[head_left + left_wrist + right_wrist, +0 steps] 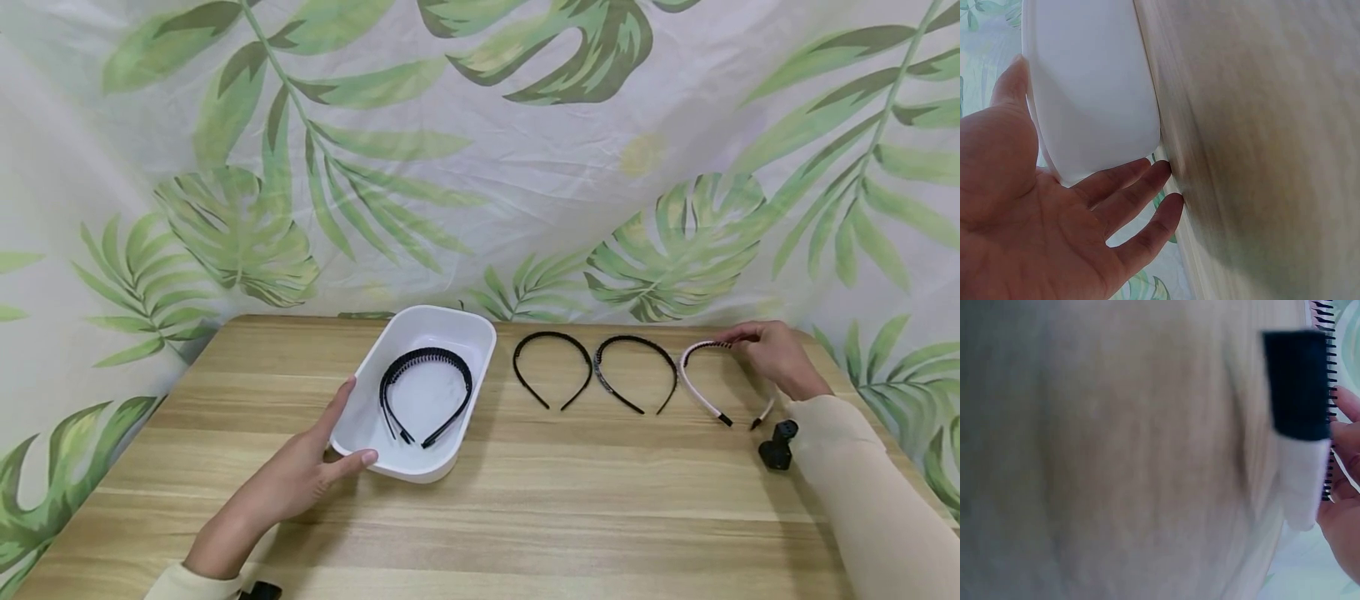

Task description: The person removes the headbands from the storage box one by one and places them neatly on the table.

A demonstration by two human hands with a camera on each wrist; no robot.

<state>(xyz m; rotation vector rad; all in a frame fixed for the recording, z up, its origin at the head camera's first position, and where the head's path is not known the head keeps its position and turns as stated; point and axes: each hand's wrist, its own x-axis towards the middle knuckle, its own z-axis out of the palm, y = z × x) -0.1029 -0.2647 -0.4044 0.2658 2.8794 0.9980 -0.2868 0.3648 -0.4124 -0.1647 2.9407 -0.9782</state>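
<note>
A white plastic basin (pixel 431 463) stands on the table, with black headbands (pixel 459 417) lying inside. My left hand (pixel 296 475) holds its near left corner, thumb at the front rim and index finger along the left side. In the left wrist view the other fingers touch the basin's outer wall (pixel 1091 94). At the right, my right hand (pixel 776 358) pinches the top of a pink headband (pixel 705 398) with black tips and black inner teeth. In the right wrist view one black-tipped end (pixel 1300 387) is close to the camera, and the fingers are partly cut off.
Two dark headbands lie in a row between the basin and the pink one: a plain black headband (pixel 552 335) and another with a glittery side (pixel 606 379). The wooden table (pixel 570 517) ends at a leaf-patterned cloth (pixel 525 208) behind it.
</note>
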